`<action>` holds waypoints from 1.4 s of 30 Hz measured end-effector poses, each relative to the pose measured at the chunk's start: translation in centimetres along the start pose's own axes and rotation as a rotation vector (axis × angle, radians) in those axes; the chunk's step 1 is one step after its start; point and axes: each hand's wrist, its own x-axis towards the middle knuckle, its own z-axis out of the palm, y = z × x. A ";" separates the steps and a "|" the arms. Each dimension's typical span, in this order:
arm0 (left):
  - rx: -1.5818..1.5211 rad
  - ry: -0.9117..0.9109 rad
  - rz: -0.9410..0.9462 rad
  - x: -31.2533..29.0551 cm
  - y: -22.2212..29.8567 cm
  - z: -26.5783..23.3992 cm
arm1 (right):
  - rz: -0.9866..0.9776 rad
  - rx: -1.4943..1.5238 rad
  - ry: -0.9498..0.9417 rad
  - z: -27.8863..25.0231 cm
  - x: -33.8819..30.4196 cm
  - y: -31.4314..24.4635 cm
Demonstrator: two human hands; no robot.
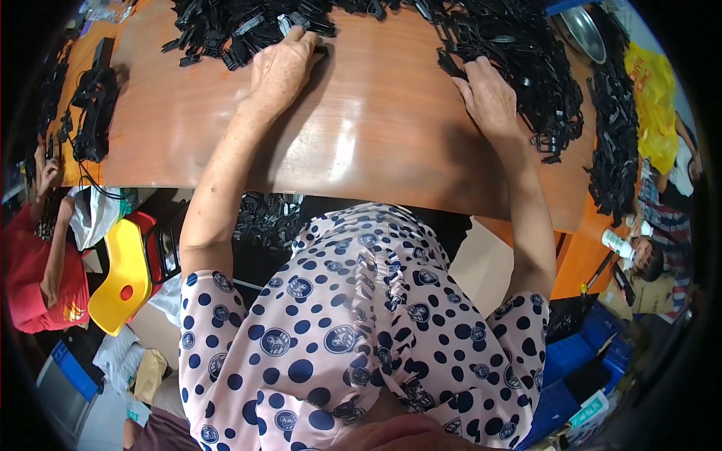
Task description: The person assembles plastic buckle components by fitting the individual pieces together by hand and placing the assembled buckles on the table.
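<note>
My left hand (282, 71) is at the near edge of a heap of small black plastic pieces (226, 34), at the far left of the table. Its fingers are pinched together, and the dark end of one piece (323, 50) sticks out beside them. At the edge of a second, larger heap of black plastic pieces (526, 75), my right hand (490, 96) closes thumb and fingers on a slim black piece (450, 63). The fingers partly cover both pieces, and their exact kind cannot be made out.
A brown wooden table (376, 113) spans the far half. Black cabled gear (94, 113) lies left, a metal bowl (583, 34) and yellow bag (651, 105) right. A yellow chair (124, 274) and a person in red (45, 270) are left; blue crates (575, 361) stand lower right.
</note>
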 end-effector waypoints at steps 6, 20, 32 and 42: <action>-0.317 -0.095 0.080 -2.7 3.1 0.9 | 0.479 1.046 -0.218 -0.7 -1.6 1.1; -0.366 0.137 0.287 -4.6 2.8 0.0 | 0.569 1.405 0.063 -1.2 -4.8 1.3; -0.697 -0.180 0.204 -4.8 5.0 -0.6 | 0.740 1.823 -0.184 -3.5 -6.8 -2.3; -1.310 -0.174 -0.094 -7.0 11.0 -0.3 | 0.542 1.924 -0.330 -5.1 -5.8 -8.1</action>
